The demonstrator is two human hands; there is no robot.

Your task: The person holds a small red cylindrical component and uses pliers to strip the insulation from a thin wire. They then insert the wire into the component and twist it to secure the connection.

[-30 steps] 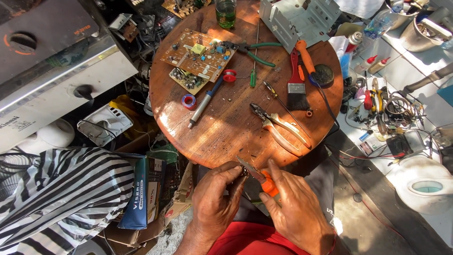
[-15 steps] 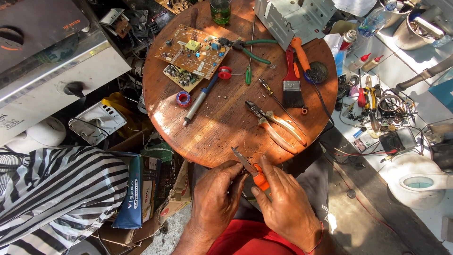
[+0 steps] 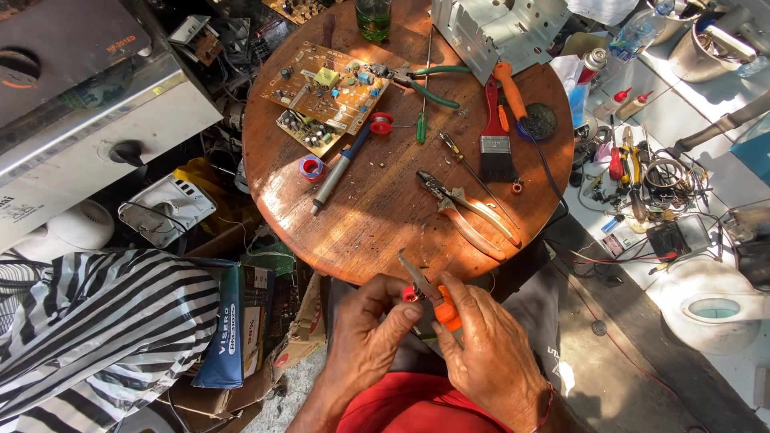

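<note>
My left hand [image 3: 367, 333] pinches a small red part [image 3: 410, 295] between thumb and fingertips, just below the near edge of the round wooden table [image 3: 385, 216]. My right hand [image 3: 488, 349] grips orange-handled pliers [image 3: 433, 293], whose jaws point up and left beside the red part. Both hands sit close together above my lap. How the jaws meet the part is hidden by my fingers.
On the table lie circuit boards [image 3: 325, 88], a soldering iron [image 3: 337, 170], plain pliers [image 3: 465, 212], a paint brush [image 3: 496, 140], screwdrivers, tape rolls and a green glass [image 3: 374, 18]. A metal chassis [image 3: 501, 32] stands at the back. Tools and wires clutter the right floor; a striped cloth [image 3: 96, 329] lies left.
The view has tilted down, so the table sits lower in frame. My hands have drawn closer together, with the pliers raised toward the red part in my left fingers.
</note>
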